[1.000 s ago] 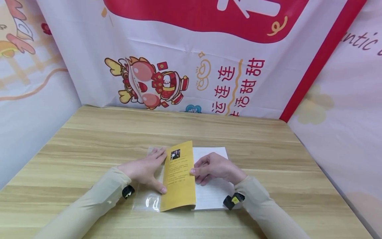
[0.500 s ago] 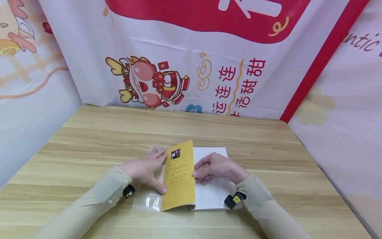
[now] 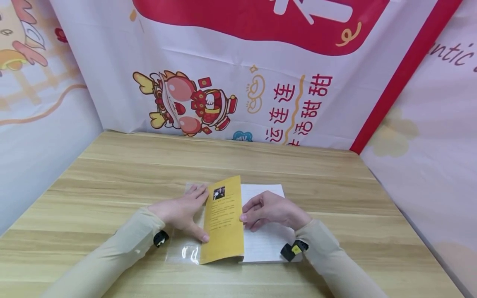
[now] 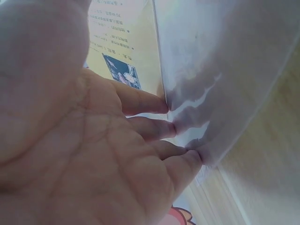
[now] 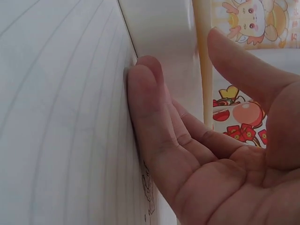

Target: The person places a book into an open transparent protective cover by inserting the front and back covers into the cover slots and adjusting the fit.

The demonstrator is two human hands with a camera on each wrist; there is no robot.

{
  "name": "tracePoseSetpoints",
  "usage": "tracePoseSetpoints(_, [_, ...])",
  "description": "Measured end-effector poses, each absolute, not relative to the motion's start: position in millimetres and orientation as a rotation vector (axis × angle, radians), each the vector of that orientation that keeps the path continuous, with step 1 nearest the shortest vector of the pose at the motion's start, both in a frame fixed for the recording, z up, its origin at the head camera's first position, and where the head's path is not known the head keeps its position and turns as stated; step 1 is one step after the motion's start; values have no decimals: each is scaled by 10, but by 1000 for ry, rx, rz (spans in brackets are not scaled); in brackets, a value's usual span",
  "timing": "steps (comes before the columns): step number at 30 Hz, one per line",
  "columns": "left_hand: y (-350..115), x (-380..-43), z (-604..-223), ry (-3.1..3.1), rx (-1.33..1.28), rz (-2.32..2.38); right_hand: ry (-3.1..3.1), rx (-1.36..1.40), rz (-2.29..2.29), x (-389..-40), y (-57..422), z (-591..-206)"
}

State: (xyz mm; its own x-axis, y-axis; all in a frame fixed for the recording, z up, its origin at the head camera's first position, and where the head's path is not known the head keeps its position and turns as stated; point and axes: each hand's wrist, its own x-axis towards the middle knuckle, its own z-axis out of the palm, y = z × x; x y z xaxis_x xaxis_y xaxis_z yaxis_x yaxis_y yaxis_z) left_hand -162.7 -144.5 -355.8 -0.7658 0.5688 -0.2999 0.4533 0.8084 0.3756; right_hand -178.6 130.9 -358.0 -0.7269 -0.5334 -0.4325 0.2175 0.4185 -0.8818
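Observation:
In the head view, a yellow cover (image 3: 223,236) with a small photo and printed lines stands partly raised, its right edge lifted. To its right lies a white lined page (image 3: 262,244) of the notebook; clear plastic (image 3: 180,252) extends out on the left. My left hand (image 3: 182,212) rests on the plastic, fingers spread, with thumb and fingertips along the cover's fold. The left wrist view shows those fingertips pressing at the plastic (image 4: 234,70). My right hand (image 3: 273,210) holds the cover's free edge, thumb in front, fingers behind it, next to the lined page (image 5: 61,117).
The wood-grain table (image 3: 149,157) runs back to a printed cloth (image 3: 242,54) with a cartoon dragon and red characters. More printed cloth (image 3: 439,124) hangs at the sides. Each wrist carries a black strap, the right strap (image 3: 294,249) with a yellow patch.

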Motion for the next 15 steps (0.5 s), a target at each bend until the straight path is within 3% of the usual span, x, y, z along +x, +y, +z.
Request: tracePoseSetpoints(15, [-1445, -1622, -3558, 2590, 764, 408, 2060, -282, -1314, -1701, 1251, -3538])
